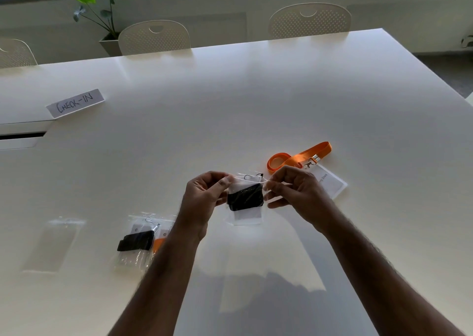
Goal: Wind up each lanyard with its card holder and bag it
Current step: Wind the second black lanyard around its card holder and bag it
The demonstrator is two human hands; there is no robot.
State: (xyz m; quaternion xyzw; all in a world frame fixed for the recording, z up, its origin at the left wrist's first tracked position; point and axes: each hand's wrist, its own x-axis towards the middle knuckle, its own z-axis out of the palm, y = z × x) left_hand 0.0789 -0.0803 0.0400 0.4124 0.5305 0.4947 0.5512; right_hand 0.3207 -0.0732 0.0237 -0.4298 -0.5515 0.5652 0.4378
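Observation:
Both hands hold a clear plastic bag (246, 218) above the table by its top corners. Inside it sits a card holder wrapped in a black lanyard (245, 198). My left hand (204, 195) pinches the top left corner and my right hand (294, 189) pinches the top right. An orange lanyard (297, 157) lies loose on the table just beyond my right hand, clipped to a white card holder (330, 182). At the lower left lie filled bags: one with a black wound lanyard (135, 241), with an orange one (159, 242) partly under it. An empty clear bag (55, 243) lies further left.
A white table (230, 105) fills the view. A paper sign reading CHECK-IN (75, 102) lies at the far left. White chairs (154, 37) stand along the far edge, with a potted plant (102, 15) behind them. A slot in the table (20, 136) is at the left edge.

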